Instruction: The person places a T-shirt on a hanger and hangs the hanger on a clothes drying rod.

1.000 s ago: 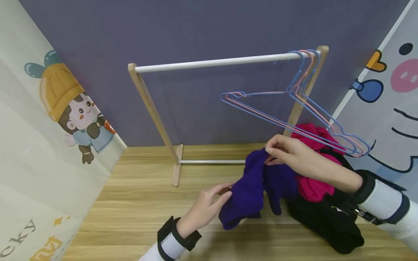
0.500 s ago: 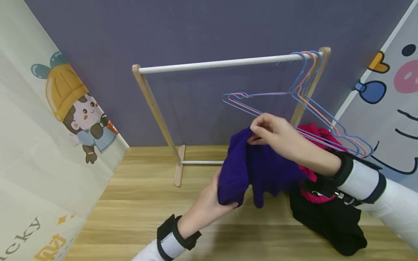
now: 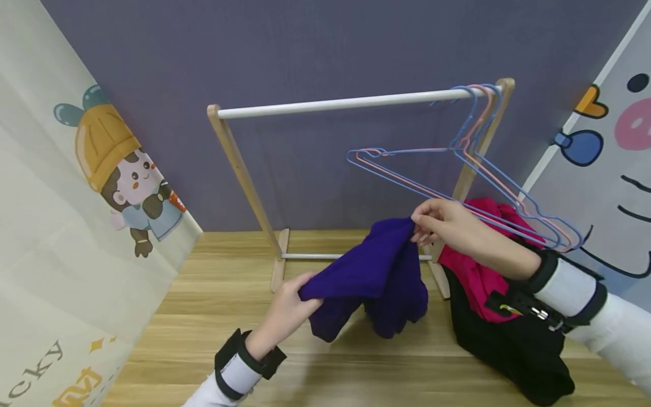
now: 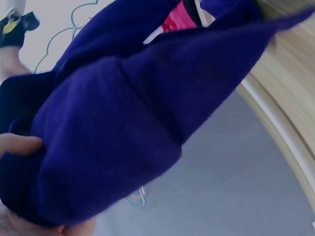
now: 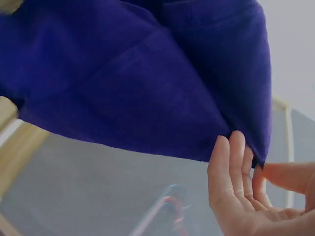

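Observation:
A dark purple piece of clothing (image 3: 356, 271) is stretched between both hands, its lower folds hanging close over the wooden surface. My left hand (image 3: 290, 305) grips its left end, thumb on the near side of the cloth. With thumb and fingertips, my right hand (image 3: 447, 226) pinches its upper right corner, just below the hangers. In the left wrist view the purple cloth (image 4: 113, 132) fills most of the picture and hides part of the left hand. The right wrist view shows the cloth corner (image 5: 241, 98) between the right thumb and fingers.
A clothes rack with a white rail (image 3: 335, 103) stands against the grey wall. Blue and pink hangers (image 3: 463, 144) hang at its right end. Pink cloth (image 3: 473, 282) and black cloth (image 3: 513, 350) lie heaped at right, partly under the right forearm.
The left hand first came up to the purple garment and took hold, then pulled its end down and left. The right hand went left, then back right. The cloth is now spread wider.

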`<state>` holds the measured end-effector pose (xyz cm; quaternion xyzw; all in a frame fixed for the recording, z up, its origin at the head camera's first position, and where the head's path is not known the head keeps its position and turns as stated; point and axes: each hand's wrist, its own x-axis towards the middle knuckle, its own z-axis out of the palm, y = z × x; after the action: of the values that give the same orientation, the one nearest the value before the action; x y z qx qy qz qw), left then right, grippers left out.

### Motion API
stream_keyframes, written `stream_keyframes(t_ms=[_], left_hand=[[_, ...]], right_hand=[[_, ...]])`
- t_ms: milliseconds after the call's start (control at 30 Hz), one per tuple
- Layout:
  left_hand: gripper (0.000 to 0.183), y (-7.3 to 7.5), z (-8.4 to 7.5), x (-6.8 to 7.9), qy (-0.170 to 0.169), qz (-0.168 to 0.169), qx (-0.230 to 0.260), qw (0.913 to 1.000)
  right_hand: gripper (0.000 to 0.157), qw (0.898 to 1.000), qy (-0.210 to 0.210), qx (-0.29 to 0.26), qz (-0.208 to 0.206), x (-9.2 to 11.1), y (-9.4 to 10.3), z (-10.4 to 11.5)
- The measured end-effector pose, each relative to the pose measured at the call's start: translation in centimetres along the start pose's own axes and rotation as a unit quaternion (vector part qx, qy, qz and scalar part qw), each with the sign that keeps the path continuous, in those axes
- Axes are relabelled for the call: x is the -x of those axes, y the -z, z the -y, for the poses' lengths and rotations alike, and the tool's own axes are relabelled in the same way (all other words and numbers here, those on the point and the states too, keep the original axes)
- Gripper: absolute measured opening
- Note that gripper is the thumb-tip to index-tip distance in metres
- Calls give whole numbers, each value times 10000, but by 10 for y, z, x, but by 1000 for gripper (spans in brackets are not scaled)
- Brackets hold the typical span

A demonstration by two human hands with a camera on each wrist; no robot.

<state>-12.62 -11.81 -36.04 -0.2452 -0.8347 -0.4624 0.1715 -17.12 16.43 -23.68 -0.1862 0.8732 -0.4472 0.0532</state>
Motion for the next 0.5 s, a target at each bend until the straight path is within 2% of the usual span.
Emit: stream_keyframes(t_ms=[267,400,500], left_hand=[[31,6,-7,-7,-258,314,45,9992],[32,2,-10,-11,-330,498,85,9982],[31,-2,-11,-13,-271,753,175,9966]], right_hand=[[24,9955,-594,-676,311,-4,-2,-51],[25,9933,-695,-874,286,-5,-8,-73],[25,9921,-712,-1000,248,-7,-14,-85]])
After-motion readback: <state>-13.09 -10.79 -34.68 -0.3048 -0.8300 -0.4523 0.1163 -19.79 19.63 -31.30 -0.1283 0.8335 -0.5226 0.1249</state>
